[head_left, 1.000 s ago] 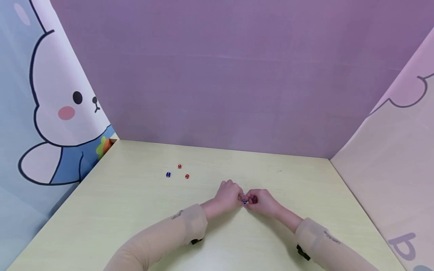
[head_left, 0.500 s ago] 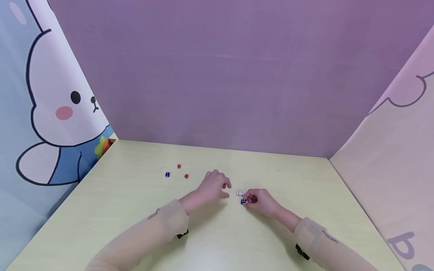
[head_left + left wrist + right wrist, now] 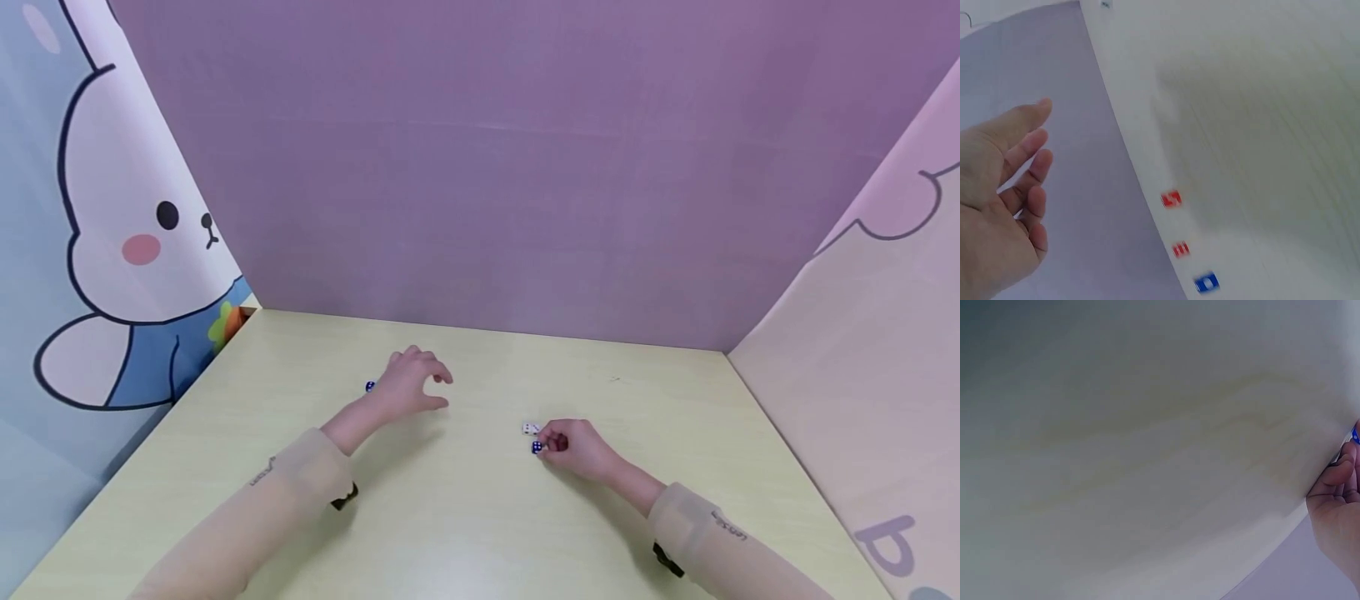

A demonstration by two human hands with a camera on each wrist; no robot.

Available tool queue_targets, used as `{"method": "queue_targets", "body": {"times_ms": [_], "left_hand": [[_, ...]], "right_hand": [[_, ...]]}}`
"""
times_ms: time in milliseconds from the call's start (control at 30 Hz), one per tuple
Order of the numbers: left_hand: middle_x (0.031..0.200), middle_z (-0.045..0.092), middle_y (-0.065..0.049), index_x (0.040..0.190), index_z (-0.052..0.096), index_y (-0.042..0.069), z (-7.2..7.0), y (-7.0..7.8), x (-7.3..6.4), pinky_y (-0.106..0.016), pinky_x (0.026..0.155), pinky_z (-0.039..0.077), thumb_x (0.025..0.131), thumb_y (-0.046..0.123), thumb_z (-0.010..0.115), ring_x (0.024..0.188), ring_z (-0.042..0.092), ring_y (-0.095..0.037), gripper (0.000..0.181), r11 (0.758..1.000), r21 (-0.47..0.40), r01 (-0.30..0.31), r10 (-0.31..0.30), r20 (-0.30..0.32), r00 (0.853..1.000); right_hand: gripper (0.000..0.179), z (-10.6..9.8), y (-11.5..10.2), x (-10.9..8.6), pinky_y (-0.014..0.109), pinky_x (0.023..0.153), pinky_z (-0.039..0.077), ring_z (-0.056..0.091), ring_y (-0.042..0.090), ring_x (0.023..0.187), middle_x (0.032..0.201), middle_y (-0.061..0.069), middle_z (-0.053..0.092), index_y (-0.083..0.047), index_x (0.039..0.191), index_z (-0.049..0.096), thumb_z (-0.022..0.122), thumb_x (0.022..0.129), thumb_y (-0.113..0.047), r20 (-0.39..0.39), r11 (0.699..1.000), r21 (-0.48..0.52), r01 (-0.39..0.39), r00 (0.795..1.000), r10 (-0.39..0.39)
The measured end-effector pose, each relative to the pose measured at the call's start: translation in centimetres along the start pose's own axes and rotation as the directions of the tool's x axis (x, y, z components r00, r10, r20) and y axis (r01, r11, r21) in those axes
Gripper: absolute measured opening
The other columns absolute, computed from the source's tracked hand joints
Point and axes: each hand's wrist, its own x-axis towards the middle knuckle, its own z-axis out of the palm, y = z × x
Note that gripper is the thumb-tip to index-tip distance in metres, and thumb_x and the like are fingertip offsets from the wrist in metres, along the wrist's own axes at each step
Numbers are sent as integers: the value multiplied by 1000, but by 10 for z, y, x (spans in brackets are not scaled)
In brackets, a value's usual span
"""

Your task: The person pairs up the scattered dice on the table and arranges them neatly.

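Observation:
My left hand [image 3: 408, 383] is above the table at left, its thumb and fingers spread apart with nothing between them. The left wrist view shows two red dice [image 3: 1172, 199] and a blue die [image 3: 1207, 282] lying on the table. In the head view this hand hides the red dice, and the blue die [image 3: 370, 387] shows beside it. My right hand [image 3: 577, 448] rests on the table, its thumb and index finger pinching another blue die [image 3: 537, 447]. White dice [image 3: 530, 428], apparently two side by side, lie just behind that die, close to the index fingertip.
The pale wooden table [image 3: 465, 517] ends at a purple backdrop [image 3: 480, 183]. Printed cloth panels stand on both sides, with a cartoon rabbit [image 3: 135, 208] on the left one. A small mark [image 3: 615, 379] lies on the table at back right.
My left hand has left the white and blue dice at the right hand and moved left and back, its fingers spreading, until it covers the red dice. The right hand has stayed in place.

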Motion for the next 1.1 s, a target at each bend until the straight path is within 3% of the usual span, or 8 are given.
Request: {"method": "queue_targets", "body": {"times_ms": [267, 600, 900, 1100], "left_hand": [[85, 61, 7, 97, 71, 17, -11, -51, -14, -40, 78, 29, 71, 22, 82, 85, 45, -17, 29, 1000, 24, 21, -19, -48, 999], [93, 65, -5, 102, 70, 12, -11, -99, -34, -46, 79, 31, 71, 20, 82, 91, 48, -26, 34, 984, 72, 162, -162, -5, 987], [94, 65, -3, 99, 72, 11, -10, -120, -40, -48, 81, 30, 71, 19, 81, 93, 49, -26, 30, 961, 76, 264, -268, 46, 962], [89, 66, -1, 93, 75, 14, -9, -120, -40, -46, 80, 29, 73, 17, 80, 89, 48, -25, 21, 961, 61, 269, -272, 52, 961]], "right_hand": [[12, 0, 0, 0, 18, 55, 42, 45, 3, 61, 69, -6, 54, -10, 86, 67, 73, 78, -4, 0, 1000, 12, 1, 1000, -1], [11, -2, -7, -2, 19, 55, 41, 45, 6, 63, 70, -4, 54, -9, 88, 67, 73, 79, -6, 5, 999, 11, -40, 999, 39], [11, -2, -7, -1, 19, 56, 42, 45, 6, 63, 71, -5, 54, -9, 89, 67, 73, 79, -6, 5, 1000, 1, -24, 1000, 24], [11, -1, -6, -1, 19, 56, 42, 45, 5, 63, 71, -5, 54, -9, 89, 67, 73, 79, -6, 6, 1000, 1, -20, 1000, 20]]}}
